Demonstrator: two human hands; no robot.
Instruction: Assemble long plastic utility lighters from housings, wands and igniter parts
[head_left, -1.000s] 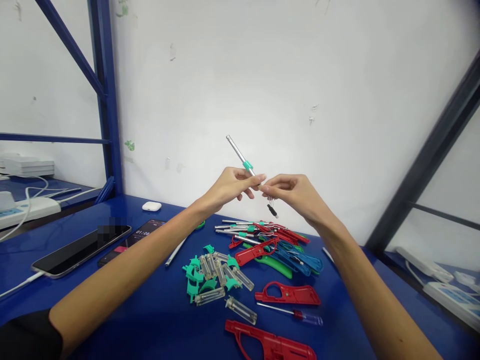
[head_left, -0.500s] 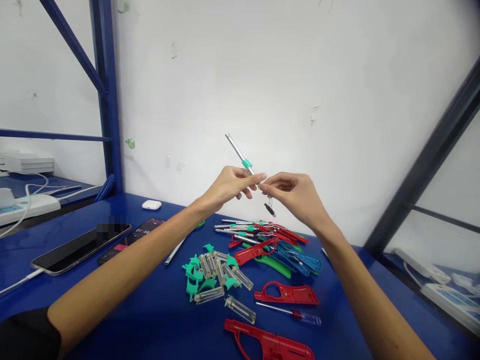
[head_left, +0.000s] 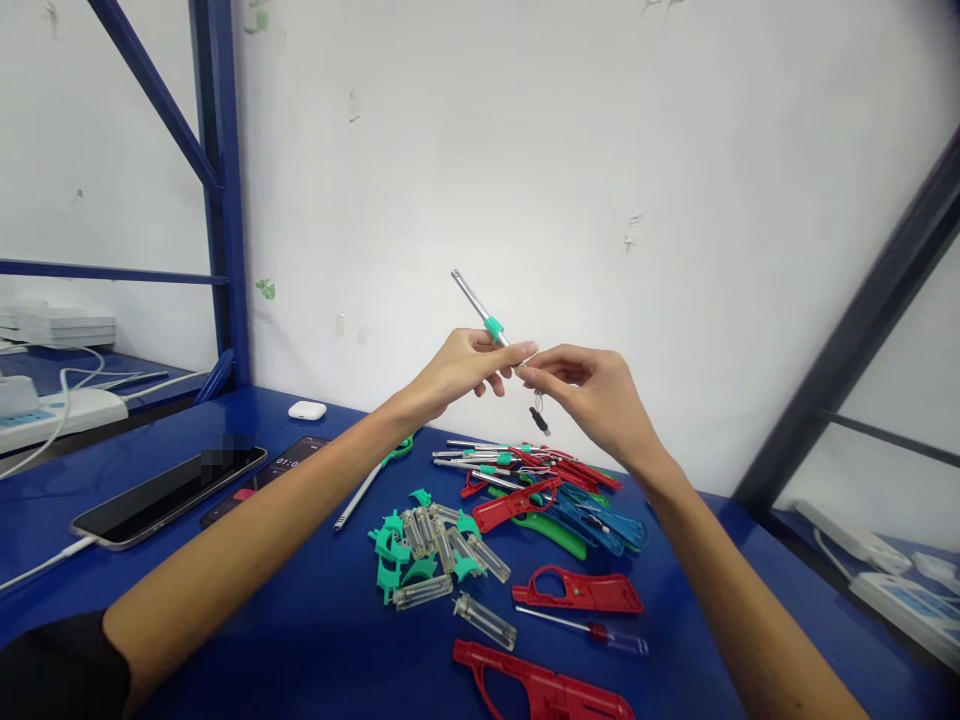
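My left hand (head_left: 480,365) is closed around a silver metal lighter tube (head_left: 471,293) with a green collar (head_left: 494,327); the tube tilts up to the left. Against its lower end, my right hand (head_left: 577,375) pinches a thin wire (head_left: 538,398), the fingertips of both hands nearly touching. A small black igniter piece (head_left: 539,421) dangles from that wire below the right fingers. Just what sits between the right fingertips is mostly hidden. Both hands are raised above the blue table, in front of the white wall.
Below lie clear fuel tanks (head_left: 484,622) among green clips (head_left: 390,545). Behind them are piled metal tubes and red, blue and green lighter shells (head_left: 592,525). Nearer are red shells (head_left: 577,590) and a screwdriver (head_left: 619,638). Two phones (head_left: 169,497) and a white case (head_left: 307,411) sit left.
The view has shifted slightly, and the dangling black igniter piece has swung a little. Both hands keep their hold on the tube and wire.
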